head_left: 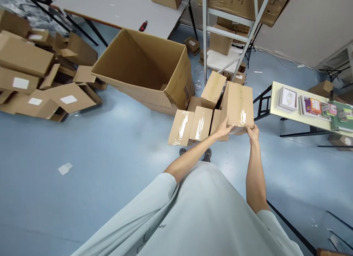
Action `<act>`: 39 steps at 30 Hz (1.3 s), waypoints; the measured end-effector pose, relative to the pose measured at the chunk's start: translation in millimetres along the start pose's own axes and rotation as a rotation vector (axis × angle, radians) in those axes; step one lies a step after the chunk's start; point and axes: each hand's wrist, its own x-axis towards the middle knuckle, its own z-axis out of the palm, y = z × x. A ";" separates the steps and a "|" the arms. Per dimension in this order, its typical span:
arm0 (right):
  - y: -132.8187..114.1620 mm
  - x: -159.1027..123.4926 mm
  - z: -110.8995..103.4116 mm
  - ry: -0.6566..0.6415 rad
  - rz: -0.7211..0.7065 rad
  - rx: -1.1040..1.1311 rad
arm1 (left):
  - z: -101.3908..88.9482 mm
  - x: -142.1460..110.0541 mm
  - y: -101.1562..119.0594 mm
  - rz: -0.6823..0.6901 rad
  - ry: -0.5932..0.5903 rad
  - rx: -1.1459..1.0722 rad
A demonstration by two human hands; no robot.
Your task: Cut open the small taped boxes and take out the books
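Between my two hands is a brown cardboard box [240,101] with clear tape along its top seam. My left hand [224,128] grips its near left corner, fingers closed against the side. At the near right corner, my right hand [252,132] holds the same box. Whether it hangs in the air or rests on something beneath, I cannot tell. Just left of it stand more taped boxes, among them a near-left box [181,128], a middle box [201,124] and a box farther back [214,87].
A large open carton [143,64] stands ahead to the left. Loose empty boxes [24,57] are heaped at far left. A grey table [127,9] holds a red-black tool [143,26]. A metal ladder [228,31] rises behind the boxes; a pale table [278,112] stands right.
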 end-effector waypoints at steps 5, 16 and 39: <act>-15.9 -37.6 17.3 -0.072 0.078 0.004 | -32.8 -37.1 6.3 0.105 0.142 -0.022; -141.8 -206.5 96.6 -0.184 -0.067 0.003 | -139.0 -209.5 16.5 0.210 0.508 -0.283; -342.7 -496.8 556.3 -0.619 -0.160 0.162 | -597.1 -424.5 -103.8 0.356 1.151 -0.154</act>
